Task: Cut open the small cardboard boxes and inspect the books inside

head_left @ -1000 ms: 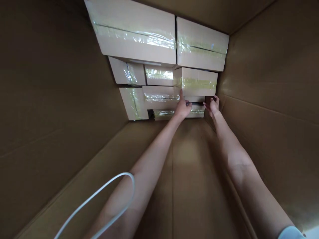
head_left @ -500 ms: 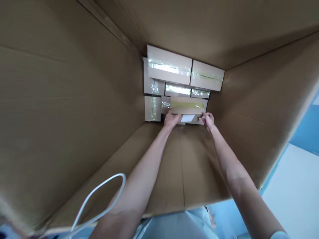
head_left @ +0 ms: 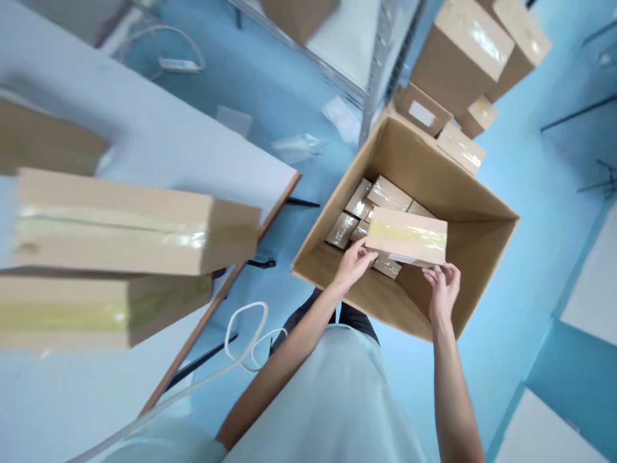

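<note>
Between my two hands is a small taped cardboard box [head_left: 407,235], with a white label on the side towards me. My left hand [head_left: 354,262] is closed on its left end. My right hand [head_left: 443,283] has its fingers bent against the near right corner. The held box is raised above the bottom of a large open carton [head_left: 475,260]. Several more small boxes [head_left: 389,193] with shiny tape lie on the carton's bottom, partly covered by the held one.
At the left, long taped boxes [head_left: 116,222] rest on a white table [head_left: 231,145] with a brown edge. More boxes [head_left: 463,54] are piled beyond the carton, beside a metal shelf post [head_left: 380,58]. A white cable [head_left: 236,321] loops near my left arm.
My head has drawn back out of the large carton, so the room around it now shows. The small box has come up off the other boxes with both hands on it.
</note>
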Available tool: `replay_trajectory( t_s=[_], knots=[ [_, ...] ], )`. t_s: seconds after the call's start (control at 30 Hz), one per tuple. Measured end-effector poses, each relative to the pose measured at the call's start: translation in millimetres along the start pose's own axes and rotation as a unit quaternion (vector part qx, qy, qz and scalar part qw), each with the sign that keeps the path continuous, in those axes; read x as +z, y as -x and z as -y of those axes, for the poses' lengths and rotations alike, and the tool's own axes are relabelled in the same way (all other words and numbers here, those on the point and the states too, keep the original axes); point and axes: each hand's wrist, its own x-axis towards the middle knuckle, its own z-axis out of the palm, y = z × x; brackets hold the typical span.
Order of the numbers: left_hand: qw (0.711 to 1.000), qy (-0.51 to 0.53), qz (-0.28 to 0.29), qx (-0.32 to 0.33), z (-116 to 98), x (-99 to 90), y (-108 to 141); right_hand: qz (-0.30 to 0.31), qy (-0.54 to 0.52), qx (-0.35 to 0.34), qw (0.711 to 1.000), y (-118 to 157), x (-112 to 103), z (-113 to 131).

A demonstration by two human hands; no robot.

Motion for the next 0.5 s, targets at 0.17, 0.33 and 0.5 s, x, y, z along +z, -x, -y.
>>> replay_trajectory(
  t_s=[0.17, 0.33, 0.5],
  knots=[
    [0.97, 0.019, -0.118, 0.21, -82, -75.9, 92, 0.057, -0.016, -0.141, 0.988, 75, 18, 108],
    [0.864, -0.027, -0.377, 0.332, -134, -185.0, 192, 0.238, -0.051, -0.236, 0.941, 158, 81, 179],
    [0.706, -0.03, -0.642, 0.299, -113, -299.8, 287, 0.504, -0.061, -0.203, 0.837, 247, 153, 204]
  ],
)
